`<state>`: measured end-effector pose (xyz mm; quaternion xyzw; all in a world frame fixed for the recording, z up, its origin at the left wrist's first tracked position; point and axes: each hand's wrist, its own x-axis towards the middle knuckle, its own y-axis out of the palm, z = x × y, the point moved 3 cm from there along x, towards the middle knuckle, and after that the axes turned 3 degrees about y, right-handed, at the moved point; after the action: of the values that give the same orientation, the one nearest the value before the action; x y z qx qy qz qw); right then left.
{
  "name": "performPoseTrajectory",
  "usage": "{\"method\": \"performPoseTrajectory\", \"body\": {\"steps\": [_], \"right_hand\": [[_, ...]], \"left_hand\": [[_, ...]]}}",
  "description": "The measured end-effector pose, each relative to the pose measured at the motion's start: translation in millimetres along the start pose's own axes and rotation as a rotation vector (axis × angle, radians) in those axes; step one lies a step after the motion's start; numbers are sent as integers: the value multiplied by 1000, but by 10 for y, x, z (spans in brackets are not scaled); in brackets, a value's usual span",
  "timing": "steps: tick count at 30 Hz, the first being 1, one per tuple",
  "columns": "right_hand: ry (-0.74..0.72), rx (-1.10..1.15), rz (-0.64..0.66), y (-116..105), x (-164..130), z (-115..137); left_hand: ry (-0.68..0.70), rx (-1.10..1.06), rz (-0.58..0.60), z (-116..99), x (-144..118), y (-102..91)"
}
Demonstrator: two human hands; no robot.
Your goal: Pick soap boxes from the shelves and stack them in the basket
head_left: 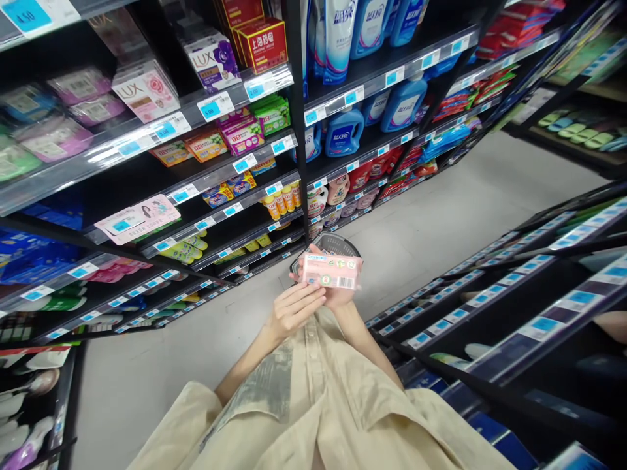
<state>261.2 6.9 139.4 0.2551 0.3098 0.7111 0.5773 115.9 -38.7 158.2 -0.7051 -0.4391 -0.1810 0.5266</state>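
Observation:
A pink plastic-wrapped packet [330, 269] with a barcode and small printed labels lies across my right hand [340, 298] in front of my body. The palm of that hand is beneath it, and the fingertips show past its far left side. My left hand [298, 308] touches the packet's lower left corner, fingers close together and thumb hidden. Just beyond the packet, a dark grey shopping basket [337, 245] is partly covered by the packet and hands. What carries the basket is hidden.
Ahead on the left, shelves hold LUX soap boxes [145, 91], a red soap box [264, 44] and purple packs [242, 135]. Blue detergent bottles [344, 132] stand further right. A second shelf rack [470, 307] runs close along my right. Grey floor [431, 189] lies between.

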Motion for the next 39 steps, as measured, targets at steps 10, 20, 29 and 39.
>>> {"method": "performPoseTrajectory", "body": {"steps": [10,20,29,39], "right_hand": [[150,259,82,-99,-1,-121],[163,350,27,-107,-10,-126],[128,364,72,-107,-14,-122],[115,236,68,-136,-7,-130]], "left_hand": [[86,100,27,-49,51,4],[35,48,25,-32,13,14],[84,165,14,-49,44,-11],[39,90,0,-20,3,5]]}}
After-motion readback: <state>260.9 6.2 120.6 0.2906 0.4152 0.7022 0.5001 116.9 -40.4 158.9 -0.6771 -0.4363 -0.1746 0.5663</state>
